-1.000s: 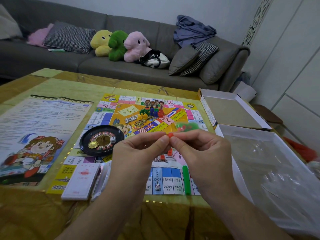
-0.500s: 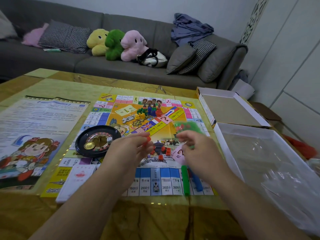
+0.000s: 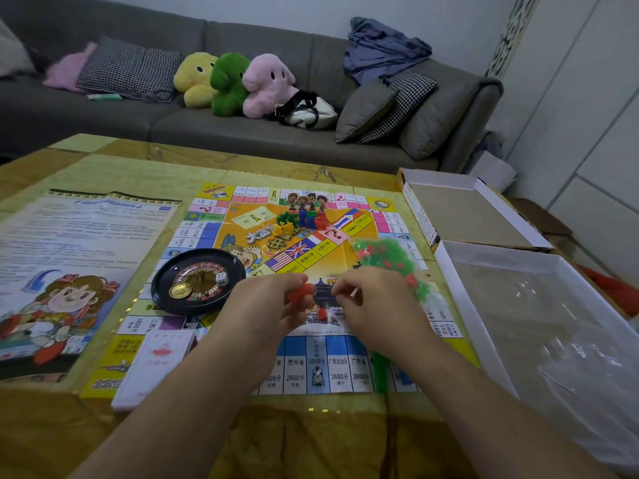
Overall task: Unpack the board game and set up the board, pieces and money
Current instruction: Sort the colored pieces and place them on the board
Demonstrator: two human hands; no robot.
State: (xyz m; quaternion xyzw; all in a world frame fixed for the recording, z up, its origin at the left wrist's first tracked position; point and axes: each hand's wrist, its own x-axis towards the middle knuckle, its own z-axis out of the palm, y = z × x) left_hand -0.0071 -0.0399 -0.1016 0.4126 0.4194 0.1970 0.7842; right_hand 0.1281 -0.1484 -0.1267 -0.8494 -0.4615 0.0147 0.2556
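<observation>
Here, label by label:
Scene: a person sits at a yellow-green bench point(image 3: 145, 167) with both hands low over a paper game board point(image 3: 276, 257) that lies unfolded and flat on it.
Left hand: the left hand point(image 3: 266, 305) has its fingers curled round a few small red plastic pieces point(image 3: 300, 292), held just above the board's near middle.
Right hand: the right hand point(image 3: 373, 305) hovers close beside the left, fingertips drawn together; what they pinch, if anything, is blurred, so I cannot tell whether it grips.
Loose piece: one red piece point(image 3: 322, 313) lies on the board between the two hands.
Bag: a clear bag of green and red pieces point(image 3: 387, 257) rests on the board's right side, just beyond the right hand.
Pawns: green, yellow, blue and red figures point(image 3: 301, 219) stand clustered near the board's far centre.
Wheel: a black roulette wheel point(image 3: 197, 281) sits on the board's left edge, carrying a gold coin point(image 3: 179, 290) and a white die point(image 3: 222, 279).
Cards: a white stack of cards point(image 3: 155, 364) lies at the near left corner, partly under the left forearm.
Sheet: a printed rule sheet point(image 3: 79, 257) with a cartoon girl is spread to the left of the board.
Box: the open box lid point(image 3: 463, 216) and the box base point(image 3: 539, 326), lined with clear plastic, sit to the right.
Backdrop: a grey sofa point(image 3: 262, 126) holds three plush toys point(image 3: 235, 84), cushions and a bag.
</observation>
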